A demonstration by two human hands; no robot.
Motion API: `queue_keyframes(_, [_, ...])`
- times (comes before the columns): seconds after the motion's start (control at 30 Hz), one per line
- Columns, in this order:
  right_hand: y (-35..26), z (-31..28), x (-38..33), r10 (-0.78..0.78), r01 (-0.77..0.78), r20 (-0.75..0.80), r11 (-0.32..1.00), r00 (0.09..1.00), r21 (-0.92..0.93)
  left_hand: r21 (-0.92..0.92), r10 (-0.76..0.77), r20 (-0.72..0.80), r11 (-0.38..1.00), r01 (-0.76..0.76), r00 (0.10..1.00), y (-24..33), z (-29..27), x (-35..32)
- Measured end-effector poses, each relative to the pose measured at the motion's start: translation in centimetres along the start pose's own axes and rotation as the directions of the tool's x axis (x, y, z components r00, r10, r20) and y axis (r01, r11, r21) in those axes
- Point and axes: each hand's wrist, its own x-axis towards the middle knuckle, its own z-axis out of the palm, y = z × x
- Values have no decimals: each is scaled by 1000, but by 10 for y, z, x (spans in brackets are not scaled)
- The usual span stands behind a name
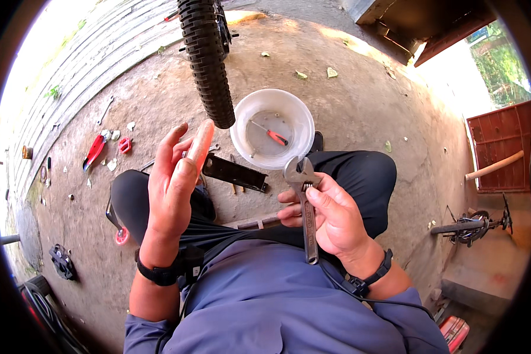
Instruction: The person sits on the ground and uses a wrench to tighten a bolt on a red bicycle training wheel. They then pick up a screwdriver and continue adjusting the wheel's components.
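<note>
An adjustable wrench [308, 218] is gripped in my right hand [336, 219], its jaws pointing up and away and its handle toward my shirt. The thumb presses on it near the adjusting screw. My left hand [174, 183] is raised over my left knee, fingers stretched and apart, with nothing seen in it. Beyond the hands stands a translucent white tub [304, 118], which has a red-handled screwdriver [271, 134] and some small parts lying in it. A knobby bicycle tire [206, 65] reaches down to the tub's left rim. Between my knees lies a long black part [235, 173].
On the floor at left are a red-and-black tool [93, 152], a red pedal-like part [125, 145], a wrench [105, 110] and a black part [62, 262]. Another bicycle [475, 226] is at the right, near a wooden handle [494, 166]. Dry leaves lie scattered.
</note>
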Motion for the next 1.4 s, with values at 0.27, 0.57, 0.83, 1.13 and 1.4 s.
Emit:
queue_keyframes(0.27, [2,4,-2,-16,19,34,996,999,-83,-63,-9,44,998,12,999,0,-2,-3])
queue_keyframes(0.57, [0,9,-3,-6,10,25,991,1000,-136,-109,-13,56,994,20,998,0,-2,-4])
queue_keyframes(0.83, [0,9,-3,-8,9,5,987,1000,-163,-103,-11,50,995,17,999,-1,-2,-4])
queue_keyframes(1.13, [1,7,-3,-19,16,-20,985,1000,-174,-106,-20,57,994,25,998,-1,-2,-5])
queue_keyframes(1.4, [-1,8,-3,-14,13,-2,965,1000,-260,-129,4,88,992,8,996,2,-1,-5])
